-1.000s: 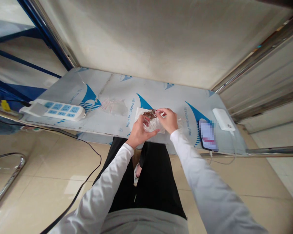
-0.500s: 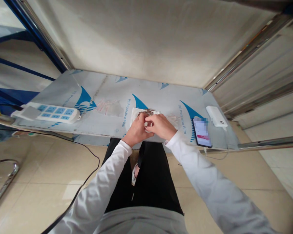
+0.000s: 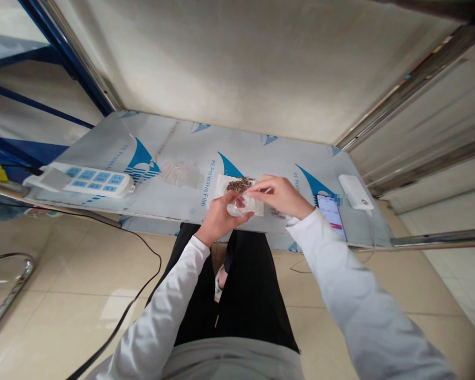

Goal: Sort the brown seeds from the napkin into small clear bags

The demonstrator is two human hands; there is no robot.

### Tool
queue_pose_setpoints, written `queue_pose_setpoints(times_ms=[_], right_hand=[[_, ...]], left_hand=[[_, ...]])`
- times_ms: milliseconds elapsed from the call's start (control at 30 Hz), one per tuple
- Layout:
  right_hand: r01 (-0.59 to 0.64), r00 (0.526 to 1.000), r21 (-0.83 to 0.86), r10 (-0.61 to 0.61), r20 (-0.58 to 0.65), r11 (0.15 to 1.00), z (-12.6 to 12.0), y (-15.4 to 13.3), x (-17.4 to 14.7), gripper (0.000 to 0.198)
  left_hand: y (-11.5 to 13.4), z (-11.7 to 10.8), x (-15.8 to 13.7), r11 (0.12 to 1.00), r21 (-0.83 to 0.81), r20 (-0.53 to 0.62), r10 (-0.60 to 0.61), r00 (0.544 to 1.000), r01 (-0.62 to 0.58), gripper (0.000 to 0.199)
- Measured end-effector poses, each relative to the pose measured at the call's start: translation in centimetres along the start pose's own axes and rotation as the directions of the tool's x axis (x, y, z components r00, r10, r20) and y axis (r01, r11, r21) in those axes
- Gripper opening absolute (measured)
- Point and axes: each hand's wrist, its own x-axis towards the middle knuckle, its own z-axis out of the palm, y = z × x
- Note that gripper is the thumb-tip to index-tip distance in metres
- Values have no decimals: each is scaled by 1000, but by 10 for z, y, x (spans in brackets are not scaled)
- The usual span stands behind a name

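Observation:
On the table's front part lies a white sheet or shallow tray (image 3: 220, 186) bearing a heap of small brownish metal pieces (image 3: 237, 185). My left hand (image 3: 218, 216) is curled around a small clear plastic bag (image 3: 235, 209), thumb and fingers on its two sides. Close by on the right, my right hand (image 3: 275, 194) has its thumb and fingertips pinched together at the bag's upper right; what is between them is too small to make out. More small pieces (image 3: 276, 212) lie under my right wrist, partly hidden.
Several clear bags (image 3: 180, 173) lie left of the sheet on the film-covered table (image 3: 162, 200). A power strip (image 3: 98, 181) is at the left end. At the right lie a phone (image 3: 329, 214) and a white power bank (image 3: 354, 191) with a cable. Metal posts border the table.
My right hand has moved right, away from my left hand, keeping its pinch. The clear bag and the brown heap show more plainly now. The view has shifted slightly.

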Motion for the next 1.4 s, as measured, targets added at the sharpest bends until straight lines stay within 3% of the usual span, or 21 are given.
queue_pose_setpoints(times_ms=[67,167,400,533,600,733,833,900,1000,1100,1167,1233,1400], right_hand=[[-198,964,-9,193,-184,980,6,29,8,18],[-428,897,-158,398,-191,890,26,65,23,21],[-508,861,-246,476,-180,825,68,80,35,20],[-503,863,-227,468,-191,834,62,73,30,23],[-469,869,-117,433,-239,876,55,57,24,19],[-203,895,248,282,-346,947,46,1,-1,19],[-94,943,229,160,-291,969,50,-33,-20,14],[-51,961,166,94,-260,985,54,-38,-27,14],[-75,942,136,115,-317,988,55,-15,-17,23],[-198,888,56,203,-413,979,49,33,14,25],[-286,920,-125,236,-312,950,46,65,39,28],[-295,951,-260,255,-176,919,46,89,60,27],[-241,969,-351,245,-35,905,52,107,78,17]], left_hand=[[-8,2,-5,999,-18,-76,-52,996,51,28],[-15,5,-10,992,-36,-146,-125,981,121,26],[-14,10,-10,989,-82,-209,-138,968,123,29],[-16,13,-8,988,-101,-210,-139,968,120,31],[-17,14,-8,987,-106,-202,-140,969,120,31],[-14,17,-7,988,-106,-187,-129,974,111,34],[-14,20,-6,989,-115,-164,-108,981,90,35],[-15,21,-6,989,-124,-151,-97,984,78,34],[-20,21,-6,988,-132,-166,-100,981,78,33],[-23,18,-6,987,-132,-201,-117,973,91,32],[-24,15,-6,987,-127,-212,-123,969,97,32],[-23,12,-6,987,-122,-215,-132,968,107,31],[-24,6,-5,986,-112,-232,-150,961,126,31]])
